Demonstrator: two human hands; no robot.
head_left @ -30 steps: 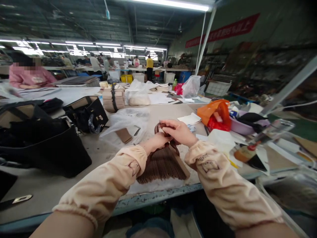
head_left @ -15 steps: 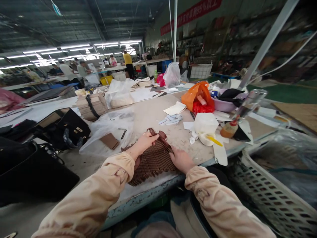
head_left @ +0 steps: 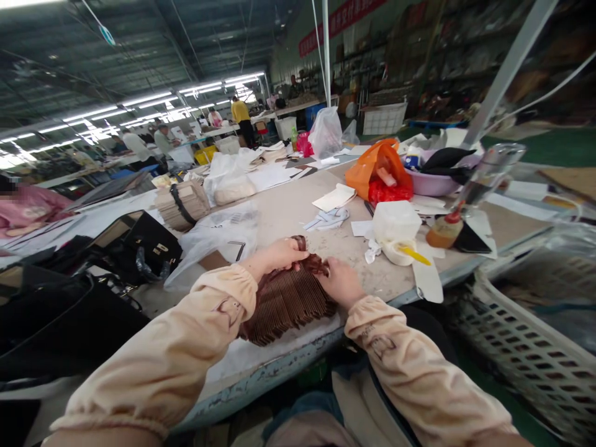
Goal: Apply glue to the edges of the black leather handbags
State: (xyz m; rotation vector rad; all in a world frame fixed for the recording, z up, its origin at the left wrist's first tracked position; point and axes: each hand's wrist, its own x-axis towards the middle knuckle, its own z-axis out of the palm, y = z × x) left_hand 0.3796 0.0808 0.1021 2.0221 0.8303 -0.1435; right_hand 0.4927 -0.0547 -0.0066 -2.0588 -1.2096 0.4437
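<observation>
A fanned stack of brown leather strips (head_left: 286,304) lies on the worktable (head_left: 298,214) near its front edge. My left hand (head_left: 278,254) is closed over the far end of the stack, fingers curled on the top strips. My right hand (head_left: 341,282) grips the right side of the same stack, thumb pressed on a curled strip end. Both arms wear beige sleeve covers. The underside of the stack is hidden by my hands.
Black handbags (head_left: 139,248) sit at left, a clear plastic bag (head_left: 218,233) behind the strips. To the right are a white cup (head_left: 395,230), an orange bag (head_left: 379,174), a glue bottle (head_left: 447,230) and a white crate (head_left: 535,335). Other people work at far tables.
My right hand slid up the stack's right side toward the left hand. The strips are bunched closer together. The camera turned slightly left.
</observation>
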